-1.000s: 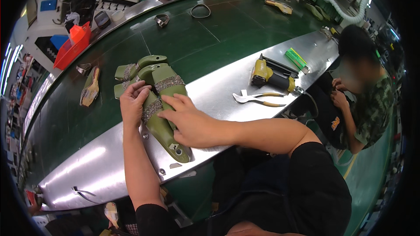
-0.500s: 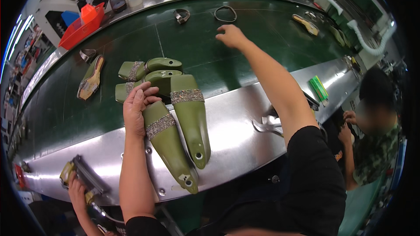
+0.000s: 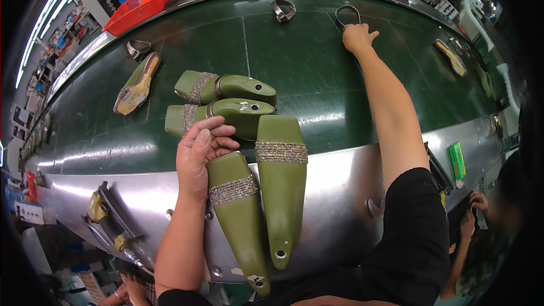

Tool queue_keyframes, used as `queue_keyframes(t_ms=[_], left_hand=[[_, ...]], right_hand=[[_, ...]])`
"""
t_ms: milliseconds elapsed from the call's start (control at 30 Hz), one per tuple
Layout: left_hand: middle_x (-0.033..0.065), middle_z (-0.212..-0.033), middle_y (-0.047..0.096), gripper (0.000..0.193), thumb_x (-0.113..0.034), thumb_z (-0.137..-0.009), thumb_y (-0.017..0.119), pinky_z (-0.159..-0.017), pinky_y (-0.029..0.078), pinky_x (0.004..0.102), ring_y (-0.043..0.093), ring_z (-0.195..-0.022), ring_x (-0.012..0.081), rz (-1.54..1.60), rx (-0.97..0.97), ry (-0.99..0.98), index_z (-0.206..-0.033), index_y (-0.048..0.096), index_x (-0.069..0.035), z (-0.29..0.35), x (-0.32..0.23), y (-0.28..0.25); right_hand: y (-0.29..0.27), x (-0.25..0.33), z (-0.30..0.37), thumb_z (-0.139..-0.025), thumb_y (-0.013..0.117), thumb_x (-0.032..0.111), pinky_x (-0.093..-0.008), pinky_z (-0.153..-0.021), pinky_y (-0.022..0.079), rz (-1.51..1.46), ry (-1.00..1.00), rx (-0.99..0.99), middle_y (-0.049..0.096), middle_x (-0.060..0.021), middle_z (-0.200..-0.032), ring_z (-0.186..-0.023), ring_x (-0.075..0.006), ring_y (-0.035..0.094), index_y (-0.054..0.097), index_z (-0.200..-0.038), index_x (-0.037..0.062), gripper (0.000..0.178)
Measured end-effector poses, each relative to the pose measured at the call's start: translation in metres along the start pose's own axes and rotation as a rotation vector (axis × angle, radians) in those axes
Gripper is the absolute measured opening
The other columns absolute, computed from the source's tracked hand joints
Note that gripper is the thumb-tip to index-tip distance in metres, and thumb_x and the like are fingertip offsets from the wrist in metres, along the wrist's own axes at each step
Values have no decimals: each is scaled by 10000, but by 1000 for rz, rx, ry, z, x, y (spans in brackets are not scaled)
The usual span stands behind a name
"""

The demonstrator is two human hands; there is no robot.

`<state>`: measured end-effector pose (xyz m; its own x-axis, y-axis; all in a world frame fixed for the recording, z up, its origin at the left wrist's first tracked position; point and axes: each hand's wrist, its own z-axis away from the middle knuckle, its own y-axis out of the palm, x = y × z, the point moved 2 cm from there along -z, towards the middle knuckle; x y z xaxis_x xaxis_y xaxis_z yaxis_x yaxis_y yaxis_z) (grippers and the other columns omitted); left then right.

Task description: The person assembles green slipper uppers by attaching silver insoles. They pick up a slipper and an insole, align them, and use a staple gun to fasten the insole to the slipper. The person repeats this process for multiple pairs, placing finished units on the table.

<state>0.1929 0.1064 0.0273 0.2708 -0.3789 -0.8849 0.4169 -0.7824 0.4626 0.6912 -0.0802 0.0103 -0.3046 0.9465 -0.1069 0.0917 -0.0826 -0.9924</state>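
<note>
Two green shoe lasts lie close in front of me, each with a glittery band across it: a left one (image 3: 232,209) and a right one (image 3: 281,190). My left hand (image 3: 198,156) is palm up beside the left last's squared toe end, fingers loosely curled and apart, with nothing in them. Behind it lie two more banded lasts, a far one (image 3: 238,86) and a nearer one (image 3: 229,112). My right hand (image 3: 359,39) reaches far over the green surface. Its fingers close at the near edge of a thin looped strap (image 3: 339,11), though the fingertips are partly hidden.
A wider curled strap (image 3: 283,11) lies to the left of the loop. At the left are a tan-soled shoe on a last (image 3: 137,84) and a strap (image 3: 137,50). An orange basket (image 3: 139,10) stands at the far edge. A hand tool (image 3: 110,215) and a co-worker (image 3: 504,209) are nearby.
My right hand has reached farther to the looped strap and turned, its fingers closing there. The whole view has shifted, so things appear farther right. My left hand stays by the last.
</note>
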Motion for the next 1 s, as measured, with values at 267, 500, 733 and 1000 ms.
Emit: queue_keyframes(t_ms=[267, 500, 733, 1000], left_hand=[[196, -1176, 732, 421, -237, -1059, 636, -808, 628, 307, 750, -938, 224, -9, -28, -20, -1349, 602, 67, 2, -1, 5], [179, -1173, 732, 430, -255, -1042, 672, -822, 614, 308, 742, -951, 213, -43, -5, -13, -1337, 615, 52, 0, 1, 10], [170, -1175, 736, 443, -274, -1030, 693, -810, 615, 309, 744, -941, 209, -90, 5, 15, -1337, 624, 38, -3, 8, 8], [180, -1441, 625, 752, -471, -1006, 701, -1061, 493, 383, 646, -1243, 238, -345, 10, 269, -1539, 464, 3, -1, -14, 31]], right_hand=[[-15, 147, -10, -968, 614, 222, -520, -1067, 505, -672, -180, -225, 700, -237, -1331, -1275, -429, 642, 593, -1496, 193, 529], [-8, 171, 15, -1023, 621, 301, -523, -1036, 536, -454, -360, 49, 720, -153, -1335, -1254, -372, 677, 715, -1289, 159, 316], [-57, 128, 82, -1006, 679, 307, -503, -904, 536, -703, -477, -91, 749, -223, -1071, -1043, -436, 698, 727, -1113, 68, 266], [-158, 53, 308, -990, 688, 222, -448, -825, 545, -673, -849, -222, 727, -154, -1010, -940, -375, 694, 692, -1087, 90, 163]])
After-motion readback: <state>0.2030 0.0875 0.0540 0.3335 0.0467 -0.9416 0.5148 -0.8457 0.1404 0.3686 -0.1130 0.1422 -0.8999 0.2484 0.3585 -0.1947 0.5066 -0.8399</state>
